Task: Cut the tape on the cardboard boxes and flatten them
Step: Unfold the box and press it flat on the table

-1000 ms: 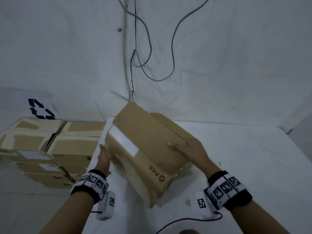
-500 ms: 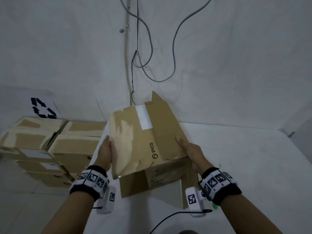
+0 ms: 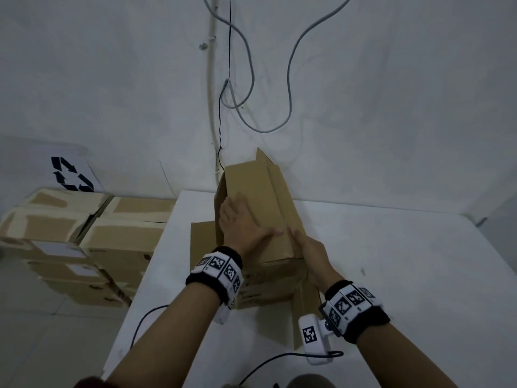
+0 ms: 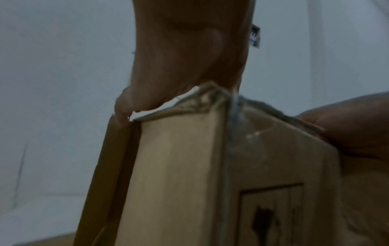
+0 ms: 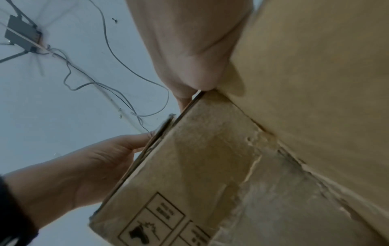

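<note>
your cardboard box (image 3: 260,217) sits on the white table (image 3: 391,261), near its far left corner, w/ flaps opened out: one flap lies flat on the table to the left, another hangs toward you at the near right, and a pointed flap sticks up at the back by the wall.

your left hand (image 3: 240,222) lies palm down on the box's top panel, fingers straight and spread, thumb stretched out to the right. fingertips reach the left edge of the panel; in the left wrist view they hook just over that edge.

your right hand (image 3: 310,250) is laid along the right edge of the same panel, fingers straight and held together, pointing up toward the left thumb, nearly touching it. right wrist view shows the palm pressed on the cardboard above a printed handling symbol on the box's side. torn, fuzzy paper strips run along that side's seam; can't tell if any tape is left there.

off the table's left side, a stack of closed boxes (image 3: 84,239) sits on the floor, some w/ white labels. a recycling sign (image 3: 71,174) leans behind them. grey cables (image 3: 291,88) hang down the wall.
</note>
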`<state>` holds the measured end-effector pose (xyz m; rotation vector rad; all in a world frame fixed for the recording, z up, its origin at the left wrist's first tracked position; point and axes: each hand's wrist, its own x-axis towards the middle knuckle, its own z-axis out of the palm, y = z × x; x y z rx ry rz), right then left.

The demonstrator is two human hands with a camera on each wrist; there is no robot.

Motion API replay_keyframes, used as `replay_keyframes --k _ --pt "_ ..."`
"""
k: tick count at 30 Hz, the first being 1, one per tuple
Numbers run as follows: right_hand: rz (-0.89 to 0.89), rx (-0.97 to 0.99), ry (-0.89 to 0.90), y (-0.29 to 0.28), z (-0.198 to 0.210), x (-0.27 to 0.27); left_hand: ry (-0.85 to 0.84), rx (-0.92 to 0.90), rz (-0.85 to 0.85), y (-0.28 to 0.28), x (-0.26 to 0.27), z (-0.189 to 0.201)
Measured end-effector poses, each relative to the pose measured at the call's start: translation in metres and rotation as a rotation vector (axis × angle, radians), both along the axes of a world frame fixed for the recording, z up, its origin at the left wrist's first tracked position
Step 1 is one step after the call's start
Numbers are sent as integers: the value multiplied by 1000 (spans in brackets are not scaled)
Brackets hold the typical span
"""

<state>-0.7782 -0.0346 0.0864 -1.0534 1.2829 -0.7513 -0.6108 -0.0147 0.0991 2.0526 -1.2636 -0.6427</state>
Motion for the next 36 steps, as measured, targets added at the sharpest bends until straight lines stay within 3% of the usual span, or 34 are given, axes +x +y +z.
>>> replay_keyframes --k 5,11,16,18,21,25,30,31,34,36 --pt "78 -40 -3 1 -1 -6 206 21 4 -6 9 3" --pt "48 -19 -66 -2 -10 -5 303 -141 31 14 34 -18" --pt "34 -8 -90 -13 -15 0 -387 22 60 64 62 -25" --pt "35 -11 -95 -16 -14 4 -501 127 56 73 59 -21" --pt "40 -25 -102 -17 -12 12 -426 224 -16 78 36 -10" --pt "60 -52 -136 -16 -7 22 -143 180 13 69 4 -17" --pt "117 -103 -124 -14 -3 13 -141 155 19 55 -3 -27" --pt "135 -109 -127 -13 -1 11 -68 140 30 55 -3 -19" --pt "162 -128 -93 -9 -1 9 422 97 83 43 9 9" --pt "169 -132 -72 -5 -2 6 540 228 56 26 21 30"
